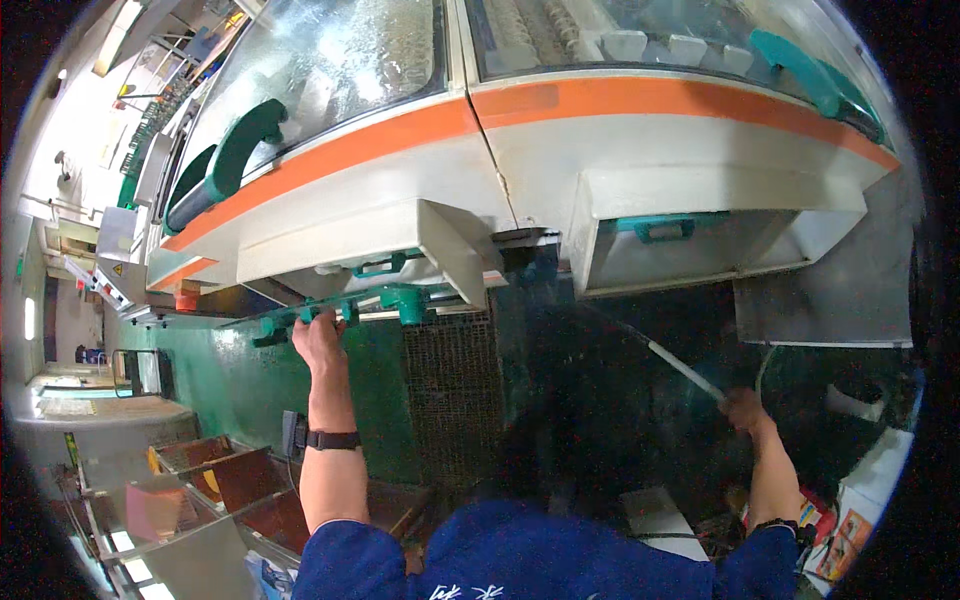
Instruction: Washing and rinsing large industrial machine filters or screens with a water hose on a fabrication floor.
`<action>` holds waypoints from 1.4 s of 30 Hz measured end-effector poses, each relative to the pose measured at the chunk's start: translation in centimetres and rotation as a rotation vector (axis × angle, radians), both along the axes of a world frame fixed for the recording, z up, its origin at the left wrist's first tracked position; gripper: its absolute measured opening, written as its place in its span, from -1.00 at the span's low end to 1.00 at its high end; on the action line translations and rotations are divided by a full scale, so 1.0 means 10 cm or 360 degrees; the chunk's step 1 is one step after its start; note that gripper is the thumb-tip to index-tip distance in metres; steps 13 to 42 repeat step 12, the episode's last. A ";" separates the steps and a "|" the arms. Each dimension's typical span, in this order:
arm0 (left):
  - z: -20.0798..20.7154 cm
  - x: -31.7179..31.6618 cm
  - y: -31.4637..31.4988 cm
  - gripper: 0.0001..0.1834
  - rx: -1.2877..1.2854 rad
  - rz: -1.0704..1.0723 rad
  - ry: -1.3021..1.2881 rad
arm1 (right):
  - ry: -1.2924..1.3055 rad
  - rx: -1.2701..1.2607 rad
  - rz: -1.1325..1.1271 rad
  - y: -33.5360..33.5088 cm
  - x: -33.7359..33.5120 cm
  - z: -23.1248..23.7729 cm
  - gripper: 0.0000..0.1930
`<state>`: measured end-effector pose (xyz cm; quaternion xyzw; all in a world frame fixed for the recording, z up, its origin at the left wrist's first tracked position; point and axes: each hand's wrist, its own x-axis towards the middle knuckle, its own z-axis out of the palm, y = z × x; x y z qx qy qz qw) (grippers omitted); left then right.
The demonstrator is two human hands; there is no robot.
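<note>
My left hand [320,340] is raised to a green bar with knobs [350,308], just below the white housing [330,242] on the machine's left front. Its fingers close on the bar; the fingertips are partly hidden. Off to the right, my right hand [742,410] grips the lower end of a long white rod [685,370]. The rod slants up and left, narrowing to a thin dark end near the machine's middle. A pale thin hose or cable [763,370] curves down close to that hand.
Above stands a large machine with an orange stripe [640,98], wet windows [330,70] and green handles [225,165]. A second white housing [715,185] hangs at right. Below lie a green floor [220,375] and a dark grating [452,390]. Brown bins [240,480] stand lower left.
</note>
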<state>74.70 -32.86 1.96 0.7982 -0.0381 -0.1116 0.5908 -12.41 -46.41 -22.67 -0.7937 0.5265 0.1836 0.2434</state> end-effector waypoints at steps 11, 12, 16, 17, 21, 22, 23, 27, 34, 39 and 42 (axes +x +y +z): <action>0.01 0.23 -0.23 -0.82 0.0677 -0.0338 -0.0134 | 0.0020 0.0371 -0.0332 -0.35 0.61 0.35 -0.74; 0.00 0.29 -0.23 -0.79 0.0738 -0.0427 -0.0123 | 0.0030 0.0374 -0.0335 -0.34 0.61 0.38 -0.74; 0.00 0.29 -0.23 -0.79 0.0738 -0.0427 -0.0123 | 0.0030 0.0374 -0.0335 -0.34 0.61 0.38 -0.74; 0.00 0.29 -0.23 -0.79 0.0738 -0.0427 -0.0123 | 0.0030 0.0374 -0.0335 -0.34 0.61 0.38 -0.74; 0.00 0.29 -0.23 -0.79 0.0738 -0.0427 -0.0123 | 0.0030 0.0374 -0.0335 -0.34 0.61 0.38 -0.74; 0.00 0.29 -0.23 -0.79 0.0738 -0.0427 -0.0123 | 0.0030 0.0374 -0.0335 -0.34 0.61 0.38 -0.74; 0.00 0.29 -0.23 -0.79 0.0738 -0.0427 -0.0123 | 0.0030 0.0374 -0.0335 -0.34 0.61 0.38 -0.74; 0.00 0.29 -0.23 -0.79 0.0738 -0.0427 -0.0123 | 0.0030 0.0374 -0.0335 -0.34 0.61 0.38 -0.74; 0.00 0.29 -0.23 -0.79 0.0738 -0.0427 -0.0123 | 0.0030 0.0374 -0.0335 -0.34 0.61 0.38 -0.74; 0.00 0.29 -0.23 -0.79 0.0738 -0.0427 -0.0123 | 0.0030 0.0374 -0.0335 -0.34 0.61 0.38 -0.74; 0.00 0.29 -0.23 -0.79 0.0738 -0.0427 -0.0123 | 0.0030 0.0374 -0.0335 -0.34 0.61 0.38 -0.74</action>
